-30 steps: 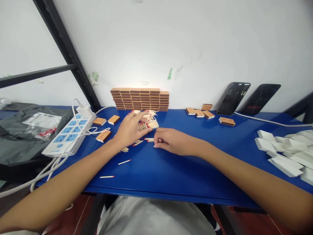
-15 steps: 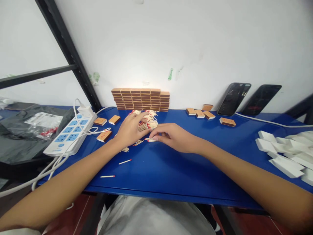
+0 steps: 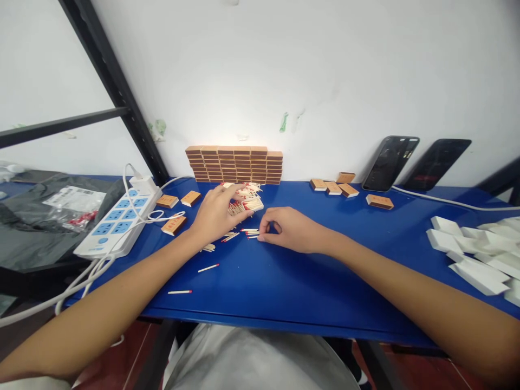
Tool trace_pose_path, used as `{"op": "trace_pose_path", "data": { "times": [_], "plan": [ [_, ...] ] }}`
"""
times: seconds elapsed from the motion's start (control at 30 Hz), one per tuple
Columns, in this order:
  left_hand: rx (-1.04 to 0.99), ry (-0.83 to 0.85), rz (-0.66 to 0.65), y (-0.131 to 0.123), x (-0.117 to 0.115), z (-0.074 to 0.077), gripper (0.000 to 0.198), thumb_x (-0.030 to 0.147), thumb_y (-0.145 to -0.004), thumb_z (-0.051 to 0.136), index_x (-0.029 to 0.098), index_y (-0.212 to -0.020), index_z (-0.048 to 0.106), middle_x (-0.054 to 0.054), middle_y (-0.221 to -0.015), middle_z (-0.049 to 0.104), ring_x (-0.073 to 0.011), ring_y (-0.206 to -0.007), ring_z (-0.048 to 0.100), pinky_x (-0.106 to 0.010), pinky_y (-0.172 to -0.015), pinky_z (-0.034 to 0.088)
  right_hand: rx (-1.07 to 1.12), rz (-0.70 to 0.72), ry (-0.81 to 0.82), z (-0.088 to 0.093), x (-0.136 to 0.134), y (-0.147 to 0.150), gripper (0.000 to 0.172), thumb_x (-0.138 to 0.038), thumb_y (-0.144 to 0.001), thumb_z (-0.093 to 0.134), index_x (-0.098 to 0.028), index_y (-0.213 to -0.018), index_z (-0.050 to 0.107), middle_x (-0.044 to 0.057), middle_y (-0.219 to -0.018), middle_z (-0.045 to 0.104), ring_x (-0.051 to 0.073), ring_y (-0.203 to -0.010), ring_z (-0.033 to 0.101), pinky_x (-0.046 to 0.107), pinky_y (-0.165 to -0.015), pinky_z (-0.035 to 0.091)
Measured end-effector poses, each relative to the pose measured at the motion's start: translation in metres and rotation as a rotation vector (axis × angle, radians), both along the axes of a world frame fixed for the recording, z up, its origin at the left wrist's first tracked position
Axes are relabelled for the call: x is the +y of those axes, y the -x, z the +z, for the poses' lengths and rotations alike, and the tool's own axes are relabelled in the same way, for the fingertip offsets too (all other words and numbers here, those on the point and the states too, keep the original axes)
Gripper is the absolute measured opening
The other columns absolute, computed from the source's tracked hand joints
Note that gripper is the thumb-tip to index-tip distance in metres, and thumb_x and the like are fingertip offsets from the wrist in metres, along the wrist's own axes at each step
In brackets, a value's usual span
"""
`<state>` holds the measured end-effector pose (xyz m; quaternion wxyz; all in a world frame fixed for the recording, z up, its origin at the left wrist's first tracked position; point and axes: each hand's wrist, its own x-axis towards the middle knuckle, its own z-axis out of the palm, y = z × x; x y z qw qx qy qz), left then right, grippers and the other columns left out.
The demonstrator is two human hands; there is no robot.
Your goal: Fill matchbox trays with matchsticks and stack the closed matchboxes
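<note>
My left hand (image 3: 217, 214) curves around a small white matchbox tray (image 3: 255, 205) filled with red-tipped matches, its thumb along the near side. Under and behind those fingers lies a heap of loose matches (image 3: 248, 189), partly hidden. My right hand (image 3: 286, 230) is at the table surface just right of the tray, thumb and forefinger pinched at the plain ends of a few matches (image 3: 249, 232). More loose matches (image 3: 230, 236) lie below my left hand. Two single matches (image 3: 208, 268) rest nearer the front edge.
A stack of closed matchboxes (image 3: 234, 165) stands against the wall. Loose matchboxes (image 3: 174, 224) lie left, others (image 3: 318, 184) back right. A power strip (image 3: 117, 219) with white cables is at left. Two phones (image 3: 390, 163) lean on the wall; white trays (image 3: 475, 244) pile at far right.
My right hand has drawn slightly right and down, away from the tray, so the tray and the few matches by its fingertips show more. My left hand stays nearly in place.
</note>
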<state>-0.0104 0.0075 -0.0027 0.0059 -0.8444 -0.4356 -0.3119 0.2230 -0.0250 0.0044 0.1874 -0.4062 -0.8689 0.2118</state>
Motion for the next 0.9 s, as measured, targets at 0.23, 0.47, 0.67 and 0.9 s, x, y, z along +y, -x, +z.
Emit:
{"op": "trace_pose_path", "data": {
  "times": [0.23,0.47,0.67,0.9],
  "plan": [
    [0.006,0.0,-0.004,0.001,0.0019,-0.0024,0.062,0.045,-0.089,0.078,0.024,-0.143,0.054,-0.006,-0.115,0.077,-0.0319,-0.115,0.062,-0.046,-0.099,0.047,-0.039,-0.001,-0.079,-0.0024,-0.0067,0.005,0.003,-0.019,-0.09,0.071,-0.02,-0.092,0.073,0.004,-0.096,0.067,0.016,-0.084,0.06,0.027,-0.073,0.042],
    [0.008,0.007,-0.014,0.0016,0.0026,-0.0041,0.064,0.045,-0.089,0.078,0.024,-0.144,0.053,-0.005,-0.114,0.077,-0.032,-0.116,0.061,-0.046,-0.1,0.046,-0.073,-0.008,-0.078,-0.0025,-0.0042,0.006,0.001,-0.019,-0.092,0.071,-0.018,-0.093,0.071,0.004,-0.096,0.066,0.016,-0.082,0.059,0.027,-0.071,0.041],
    [0.009,0.013,-0.011,0.0009,0.0017,-0.0019,0.063,0.044,-0.089,0.078,0.025,-0.143,0.053,-0.005,-0.113,0.078,-0.0322,-0.116,0.061,-0.046,-0.1,0.046,-0.105,-0.014,-0.058,-0.0018,-0.0057,0.0063,0.006,-0.016,-0.094,0.068,-0.019,-0.089,0.07,0.004,-0.094,0.066,0.016,-0.082,0.06,0.027,-0.071,0.041],
    [0.024,0.028,-0.028,0.0026,0.0024,-0.0034,0.067,0.045,-0.089,0.079,0.024,-0.146,0.051,-0.005,-0.112,0.078,-0.0318,-0.113,0.061,-0.046,-0.098,0.046,-0.178,-0.011,-0.092,-0.0013,-0.0024,0.0037,0.006,-0.018,-0.098,0.064,-0.019,-0.093,0.067,0.006,-0.1,0.066,0.017,-0.085,0.061,0.028,-0.074,0.042]
  ]
}}
